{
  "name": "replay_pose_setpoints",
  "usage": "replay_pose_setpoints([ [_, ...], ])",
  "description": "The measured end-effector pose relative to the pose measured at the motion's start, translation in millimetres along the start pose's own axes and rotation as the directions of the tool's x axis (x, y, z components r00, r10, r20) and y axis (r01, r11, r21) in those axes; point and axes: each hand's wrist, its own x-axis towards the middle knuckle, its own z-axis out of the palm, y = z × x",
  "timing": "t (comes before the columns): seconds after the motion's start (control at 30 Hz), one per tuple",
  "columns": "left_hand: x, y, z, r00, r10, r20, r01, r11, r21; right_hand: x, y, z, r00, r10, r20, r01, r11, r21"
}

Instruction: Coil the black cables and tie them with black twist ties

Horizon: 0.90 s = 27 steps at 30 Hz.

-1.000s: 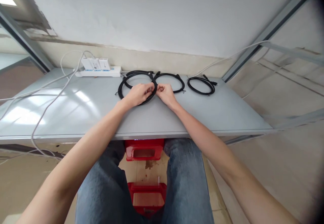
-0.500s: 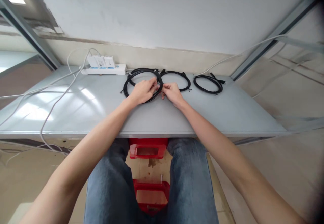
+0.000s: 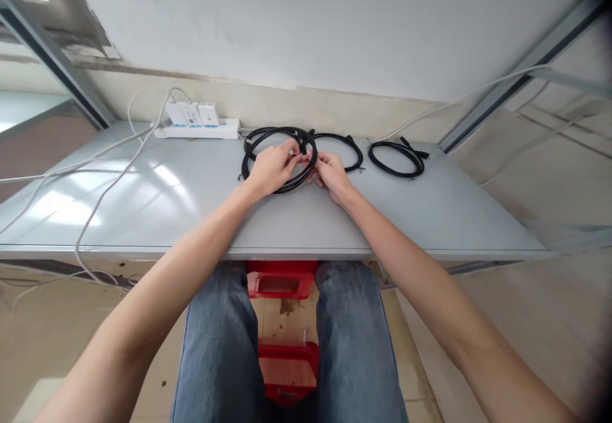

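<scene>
A coiled black cable (image 3: pixel 285 188) is between my two hands near the middle of the table. My left hand (image 3: pixel 275 167) reaches through the ring, with its thumb and fingers closed at the coil's right side. On that same right side, my right hand (image 3: pixel 331 174) pinches the coil from outside, its fingers curled. Fingertips of both hands nearly meet there, and what exactly lies between them is too small to make out. Behind the held ring, a second black coil (image 3: pixel 354 149) lies flat, partly covered. Farther right rests a third coiled black cable (image 3: pixel 394 173).
A white power strip (image 3: pixel 210 131) with several white adapters (image 3: pixel 191 114) stands at the back left. White cords (image 3: pixel 115 184) run over the table's left part and front edge. Metal posts (image 3: pixel 497 88) rise at both sides. Below are red stools (image 3: pixel 282 283) between my knees.
The held coil and my right hand have shifted slightly to the right. My left hand stays nearly in place, its fingertips now closer to the right hand's.
</scene>
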Motion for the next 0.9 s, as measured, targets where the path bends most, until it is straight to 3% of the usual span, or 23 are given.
replay_pose_setpoints([
  [0.4,-1.5,5.7,-1.7,1.0,0.026,-0.01,-0.026,0.999,-0.022,1.3,-1.2,0.5,0.993,0.078,-0.094,-0.068,0.992,0.103],
  [0.9,-2.7,10.5,-3.3,0.999,0.03,0.02,-0.03,0.999,0.012,2.6,11.5,3.4,0.979,0.023,-0.201,-0.016,0.999,0.033],
])
